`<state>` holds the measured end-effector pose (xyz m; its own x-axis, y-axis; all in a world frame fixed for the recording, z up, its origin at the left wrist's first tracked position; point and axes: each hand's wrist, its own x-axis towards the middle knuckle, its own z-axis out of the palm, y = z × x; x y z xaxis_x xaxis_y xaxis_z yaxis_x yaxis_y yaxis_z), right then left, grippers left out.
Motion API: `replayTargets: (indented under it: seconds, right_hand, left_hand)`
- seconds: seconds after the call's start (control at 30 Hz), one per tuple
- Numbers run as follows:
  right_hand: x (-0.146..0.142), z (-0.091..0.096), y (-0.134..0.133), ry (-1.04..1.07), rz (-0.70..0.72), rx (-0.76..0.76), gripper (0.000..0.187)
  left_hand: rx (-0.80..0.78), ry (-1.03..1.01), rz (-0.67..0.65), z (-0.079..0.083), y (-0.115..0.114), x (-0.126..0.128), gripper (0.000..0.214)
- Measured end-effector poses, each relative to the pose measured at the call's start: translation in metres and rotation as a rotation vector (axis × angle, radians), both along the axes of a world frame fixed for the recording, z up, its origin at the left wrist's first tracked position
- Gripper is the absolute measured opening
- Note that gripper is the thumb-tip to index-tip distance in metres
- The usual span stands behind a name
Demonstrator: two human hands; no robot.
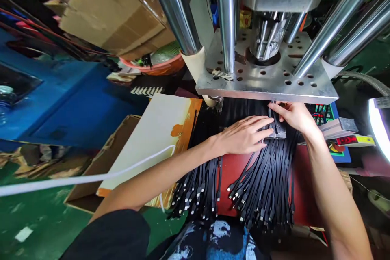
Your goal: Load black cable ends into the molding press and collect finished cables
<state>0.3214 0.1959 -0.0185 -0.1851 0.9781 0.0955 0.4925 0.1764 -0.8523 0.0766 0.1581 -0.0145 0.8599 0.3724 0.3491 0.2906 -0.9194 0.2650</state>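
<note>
My left hand (246,135) lies palm down with its fingers stretched out over the black cables, their tips beside a small dark metal block (278,131). My right hand (294,115) is at the front edge of the machine's steel plate (268,85), thumb and fingertips pinched on a thin black cable above that block. The cable's far end is hidden under the plate. From the block a thick fan of black cables (268,187) with silver-tipped plugs spreads over the red work surface (227,178). A second bunch of black cables (198,187) hangs further left, partly behind my left forearm.
Steel columns (227,20) and a ram (268,36) rise above the plate. On the left are a pale board (149,130), an open cardboard box (88,191) and a white cord (91,178). A control panel (324,113) and bright lamp (379,126) stand at right.
</note>
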Motion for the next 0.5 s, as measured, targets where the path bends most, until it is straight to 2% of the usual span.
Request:
replayTargets:
  seconds: [0.2,0.33,0.5]
  right_hand:
    - [0.003,-0.002,-0.004,-0.021,0.003,0.055,0.05]
    - [0.005,-0.001,-0.003,-0.038,0.065,0.05,0.051]
    - [0.003,-0.003,-0.001,0.011,0.024,0.043,0.049]
  left_hand:
    - [0.025,-0.023,0.02,-0.008,0.003,0.005,0.034]
    - [0.004,-0.095,0.105,-0.013,0.002,0.012,0.033]
    - [0.009,-0.154,0.186,-0.019,-0.003,0.022,0.022]
